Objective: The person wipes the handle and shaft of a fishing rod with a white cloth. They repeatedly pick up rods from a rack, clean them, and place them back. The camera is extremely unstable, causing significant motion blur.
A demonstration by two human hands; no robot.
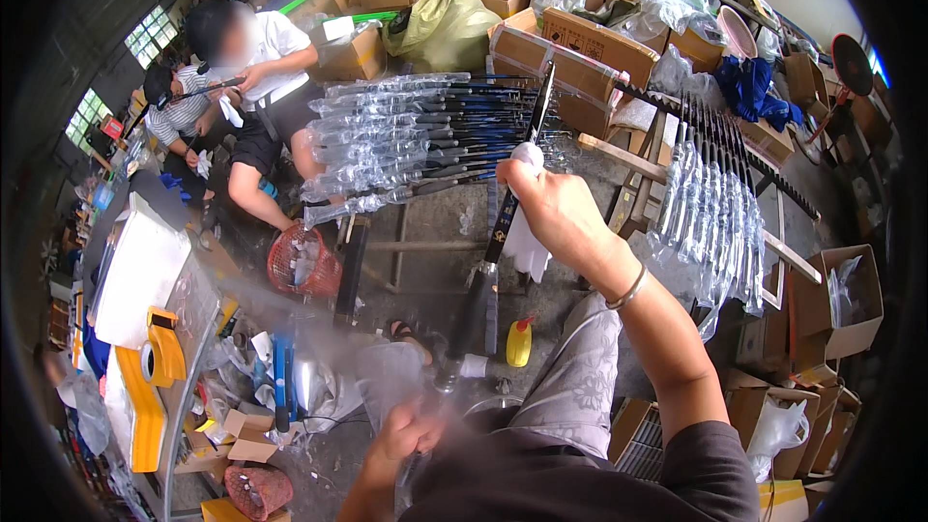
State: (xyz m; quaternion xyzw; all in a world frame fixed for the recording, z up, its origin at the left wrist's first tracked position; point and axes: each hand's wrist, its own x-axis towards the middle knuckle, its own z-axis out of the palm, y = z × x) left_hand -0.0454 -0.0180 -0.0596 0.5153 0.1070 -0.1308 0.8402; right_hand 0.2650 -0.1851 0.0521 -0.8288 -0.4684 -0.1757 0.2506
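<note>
A dark fishing rod (502, 222) slants up and away in front of me, its thick black handle (469, 314) toward my body. My right hand (551, 198) is closed around the rod's upper part with a white cloth (525, 249) between fingers and rod. Part of the cloth bulges above my thumb and the rest hangs below. Down by the handle's butt end is my left hand (404, 432), its fingers curled. A blur covers that area, so what it grips is unclear. Bundled rods with plastic-wrapped handles (377, 135) lie on a stand just beyond.
More wrapped rods (710, 213) lean on a rack at right. A yellow bottle (519, 343) and a red basket (302, 261) stand on the floor. Two people sit at left, the nearer one (256, 58) holding a rod. Cardboard boxes (831, 304) line the right side; a cluttered table (145, 271) is at left.
</note>
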